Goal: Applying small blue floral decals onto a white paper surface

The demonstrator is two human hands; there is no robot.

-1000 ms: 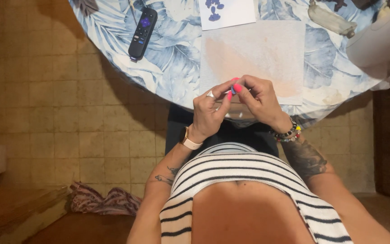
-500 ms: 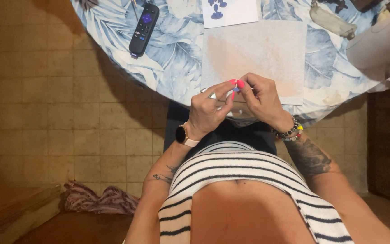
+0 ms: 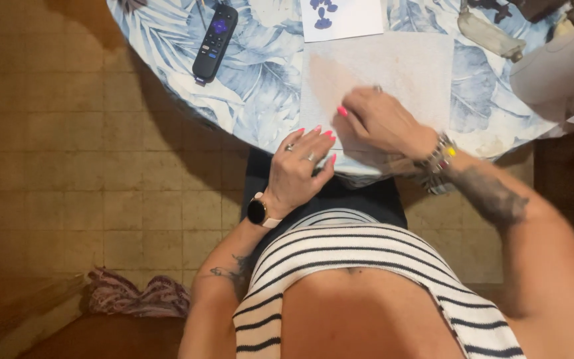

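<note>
My left hand (image 3: pixel 298 169) hovers at the near edge of the round table (image 3: pixel 260 106). Its fingers are apart, it wears rings and a wrist watch, and I see nothing in it. My right hand (image 3: pixel 381 125) lies on the near edge of a pale, thin sheet (image 3: pixel 400 63) spread on the blue leaf-patterned cloth. Those fingers are curled down, and whatever may be under them is hidden. Both hands have pink nails, and the right wrist carries bead bracelets. Beyond the sheet lies a white paper with purple blots (image 3: pixel 340 16).
A black remote control (image 3: pixel 215 41) lies on the table at the far left. A beige object (image 3: pixel 493 33) and a large pale shape (image 3: pixel 559 66) sit at the far right. A striped cloth (image 3: pixel 134 296) lies bunched on the tiled floor by my left side.
My hands were pressed together at the table edge. They have come apart: the right hand moved up onto the sheet, and the left hand opened and stayed low.
</note>
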